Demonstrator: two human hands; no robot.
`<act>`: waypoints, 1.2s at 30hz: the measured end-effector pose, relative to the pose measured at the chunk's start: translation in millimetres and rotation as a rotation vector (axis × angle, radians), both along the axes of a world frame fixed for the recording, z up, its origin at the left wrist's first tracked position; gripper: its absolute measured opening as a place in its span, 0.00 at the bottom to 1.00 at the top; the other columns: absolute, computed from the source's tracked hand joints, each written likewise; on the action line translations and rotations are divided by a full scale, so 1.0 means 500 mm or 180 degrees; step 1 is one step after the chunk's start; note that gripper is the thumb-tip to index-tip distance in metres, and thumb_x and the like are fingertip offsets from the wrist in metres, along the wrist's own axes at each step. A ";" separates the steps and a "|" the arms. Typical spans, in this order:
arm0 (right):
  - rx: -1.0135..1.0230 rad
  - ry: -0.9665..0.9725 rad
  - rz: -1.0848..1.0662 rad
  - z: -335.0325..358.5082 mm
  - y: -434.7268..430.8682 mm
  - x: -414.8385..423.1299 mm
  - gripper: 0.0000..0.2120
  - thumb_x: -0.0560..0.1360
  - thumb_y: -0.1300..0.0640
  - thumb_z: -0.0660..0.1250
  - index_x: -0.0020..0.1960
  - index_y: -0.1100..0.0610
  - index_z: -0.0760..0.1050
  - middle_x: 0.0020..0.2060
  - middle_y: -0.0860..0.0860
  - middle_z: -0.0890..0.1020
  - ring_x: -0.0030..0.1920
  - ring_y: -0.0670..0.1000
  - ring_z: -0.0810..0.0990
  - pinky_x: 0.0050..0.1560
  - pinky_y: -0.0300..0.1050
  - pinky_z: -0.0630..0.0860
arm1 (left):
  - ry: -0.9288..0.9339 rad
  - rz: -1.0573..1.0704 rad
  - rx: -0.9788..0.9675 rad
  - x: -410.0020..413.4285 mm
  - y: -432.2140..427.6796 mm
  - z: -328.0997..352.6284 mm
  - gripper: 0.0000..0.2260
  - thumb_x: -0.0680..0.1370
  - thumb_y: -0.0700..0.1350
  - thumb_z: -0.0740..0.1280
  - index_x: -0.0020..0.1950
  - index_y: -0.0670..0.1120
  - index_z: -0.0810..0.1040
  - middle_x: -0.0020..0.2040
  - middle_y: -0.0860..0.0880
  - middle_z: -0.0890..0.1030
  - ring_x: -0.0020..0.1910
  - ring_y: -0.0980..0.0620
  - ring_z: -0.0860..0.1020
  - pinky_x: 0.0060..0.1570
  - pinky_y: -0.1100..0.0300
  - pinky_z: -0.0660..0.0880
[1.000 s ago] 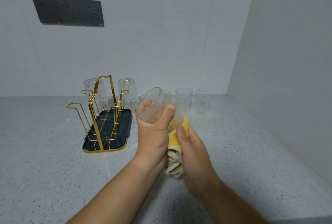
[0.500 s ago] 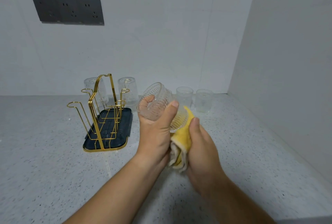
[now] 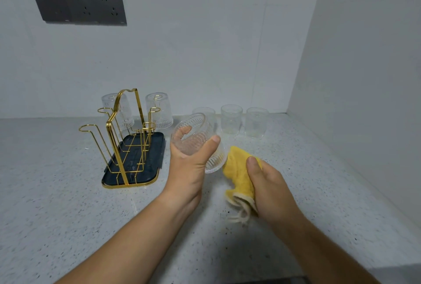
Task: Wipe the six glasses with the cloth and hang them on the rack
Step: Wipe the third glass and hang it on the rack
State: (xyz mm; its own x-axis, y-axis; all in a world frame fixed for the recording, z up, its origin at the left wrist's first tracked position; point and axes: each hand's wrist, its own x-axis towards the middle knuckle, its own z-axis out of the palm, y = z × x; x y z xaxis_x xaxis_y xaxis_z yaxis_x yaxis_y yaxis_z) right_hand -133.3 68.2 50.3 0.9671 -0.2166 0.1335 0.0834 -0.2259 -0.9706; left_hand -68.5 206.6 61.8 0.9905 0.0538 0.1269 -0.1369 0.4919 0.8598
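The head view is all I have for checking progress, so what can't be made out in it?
- Third standing glass: mostly hidden behind the held glass.
- Left hand: its fingers sit behind the ribbed held glass.
- Yellow cloth: partly covered by the right hand.
- Left hung glass: crossed by the gold rack.
- Whether any glass is clean: clear glass, too small.
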 end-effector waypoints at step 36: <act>0.3551 0.0522 0.1857 0.149 0.228 0.126 0.29 0.78 0.43 0.65 0.73 0.58 0.73 0.65 0.56 0.81 0.54 0.54 0.82 0.54 0.44 0.73 | -0.0537 -0.0008 0.1142 0.004 0.209 0.177 0.36 0.64 0.51 0.82 0.68 0.49 0.72 0.58 0.48 0.84 0.54 0.56 0.85 0.49 0.66 0.80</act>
